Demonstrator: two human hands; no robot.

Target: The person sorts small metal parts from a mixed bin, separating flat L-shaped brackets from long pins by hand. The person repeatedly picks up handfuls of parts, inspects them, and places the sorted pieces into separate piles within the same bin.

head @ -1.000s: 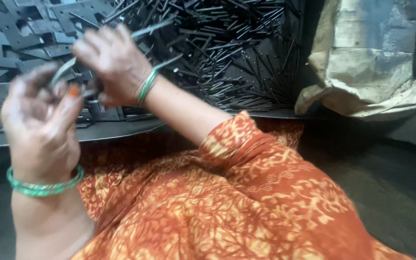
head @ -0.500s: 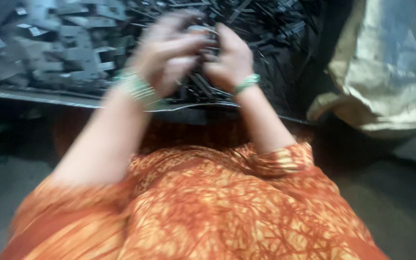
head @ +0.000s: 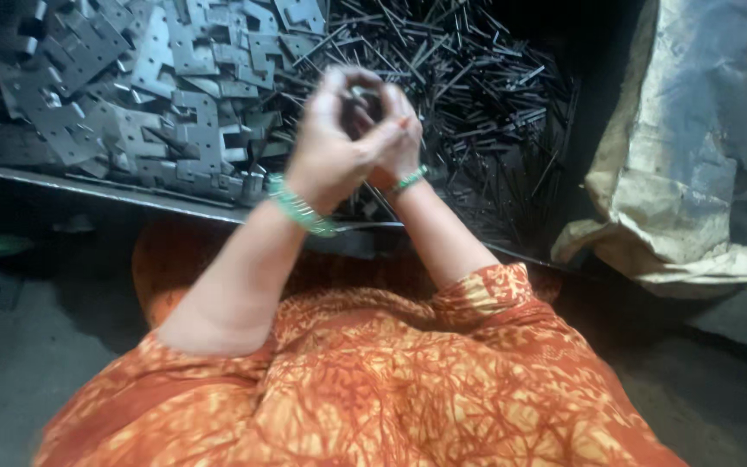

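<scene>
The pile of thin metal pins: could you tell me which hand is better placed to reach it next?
Probably the right hand: it sits on the side of the pins, while the left hand lies nearer the flat plates. Both hands are clasped together, so the edge is slight.

One package is seen: a large sack (head: 693,147) of dirty, crumpled cloth, pale tan with grey-blue patches, slumped at the right edge beside the dark heap of metal rods (head: 477,86). No labels, signs or screens are shown.

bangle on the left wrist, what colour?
Green; the bangle on the left hand shows best in the head view.
</scene>
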